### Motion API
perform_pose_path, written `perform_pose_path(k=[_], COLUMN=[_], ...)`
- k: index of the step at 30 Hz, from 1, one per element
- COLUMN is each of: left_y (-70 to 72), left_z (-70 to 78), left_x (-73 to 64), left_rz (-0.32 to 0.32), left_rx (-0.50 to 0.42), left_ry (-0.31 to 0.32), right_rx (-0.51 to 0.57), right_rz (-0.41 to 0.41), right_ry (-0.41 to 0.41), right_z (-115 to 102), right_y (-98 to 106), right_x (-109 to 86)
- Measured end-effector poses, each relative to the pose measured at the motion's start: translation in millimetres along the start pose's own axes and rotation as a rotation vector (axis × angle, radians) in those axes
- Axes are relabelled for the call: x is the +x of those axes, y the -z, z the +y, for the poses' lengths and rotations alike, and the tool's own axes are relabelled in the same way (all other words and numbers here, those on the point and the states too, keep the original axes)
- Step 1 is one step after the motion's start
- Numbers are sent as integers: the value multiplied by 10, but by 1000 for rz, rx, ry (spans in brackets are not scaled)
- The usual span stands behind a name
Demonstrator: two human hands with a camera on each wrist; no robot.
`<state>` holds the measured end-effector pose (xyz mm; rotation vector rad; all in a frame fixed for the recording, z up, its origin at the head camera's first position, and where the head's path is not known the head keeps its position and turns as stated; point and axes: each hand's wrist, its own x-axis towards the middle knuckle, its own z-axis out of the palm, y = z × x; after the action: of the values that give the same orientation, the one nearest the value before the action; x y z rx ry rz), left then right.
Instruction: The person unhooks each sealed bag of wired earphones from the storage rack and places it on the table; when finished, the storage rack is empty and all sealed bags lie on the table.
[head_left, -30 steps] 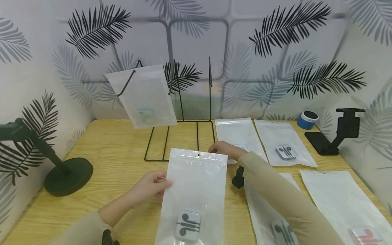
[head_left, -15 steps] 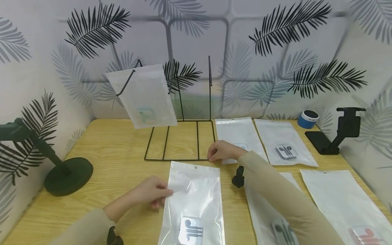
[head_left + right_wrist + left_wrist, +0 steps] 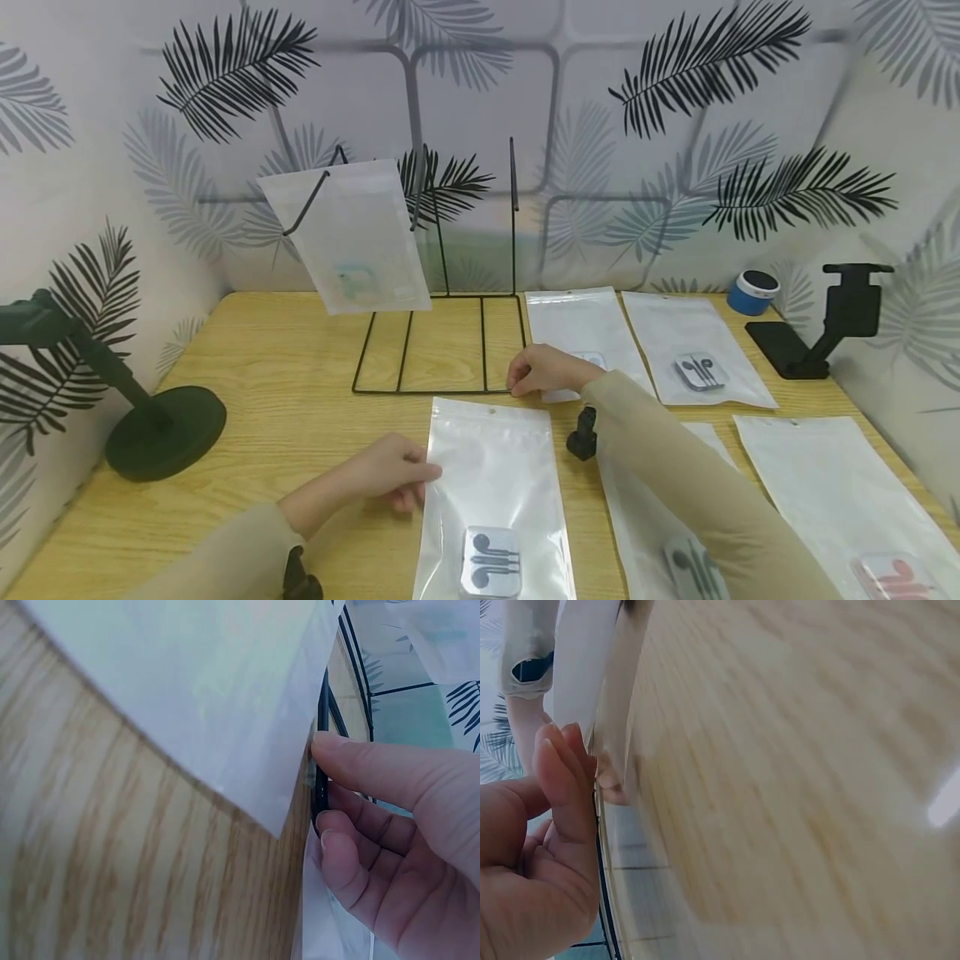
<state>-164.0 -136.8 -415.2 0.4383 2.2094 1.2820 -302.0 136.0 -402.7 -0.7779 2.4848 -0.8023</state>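
Observation:
A white zip-lock bag point(image 3: 491, 467) lies on the wooden table in front of me, with a small earphone case showing through near its bottom. My left hand point(image 3: 386, 473) pinches its left edge between thumb and fingers. At the front right corner of a black wire display rack point(image 3: 442, 392), my right hand point(image 3: 543, 371) grips the base wire; the right wrist view shows thumb and fingertips around the black wire point(image 3: 322, 761). From the rack's left hook hangs another white bag point(image 3: 352, 233), tilted, with a faint greenish item inside. The left hand point(image 3: 544, 847) also shows in its wrist view.
Several more earphone bags lie to the right, including one point(image 3: 690, 333) at the back and one point(image 3: 840, 492) with a pink item. A blue round speaker point(image 3: 753, 292) and a black phone stand point(image 3: 832, 325) stand back right. A dark green lamp base point(image 3: 168, 429) stands left.
The bag in front has come down from a raised position onto the table, then shifted slightly right together with the left hand. The right hand stays at the rack's corner.

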Motion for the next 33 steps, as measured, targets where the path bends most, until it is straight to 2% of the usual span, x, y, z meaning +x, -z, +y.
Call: perform_pose_path(k=[10,15,24,33], left_y=[-55,-28,20,43], left_z=[31,-21,-85,-71], left_x=[30,33,50,51], left_rz=[-24,-49,-44,-53], left_rx=[-24,-19,-31,-52], left_ry=[37,33,55,50], right_rx=[-3,4,4,5], right_rz=[-3,-4,-6,1], right_ry=[-9,-5,-3,-30], right_z=[5,5,-8,-23], right_y=[-13,-19,-16,-6], right_x=[14,7,6,-5])
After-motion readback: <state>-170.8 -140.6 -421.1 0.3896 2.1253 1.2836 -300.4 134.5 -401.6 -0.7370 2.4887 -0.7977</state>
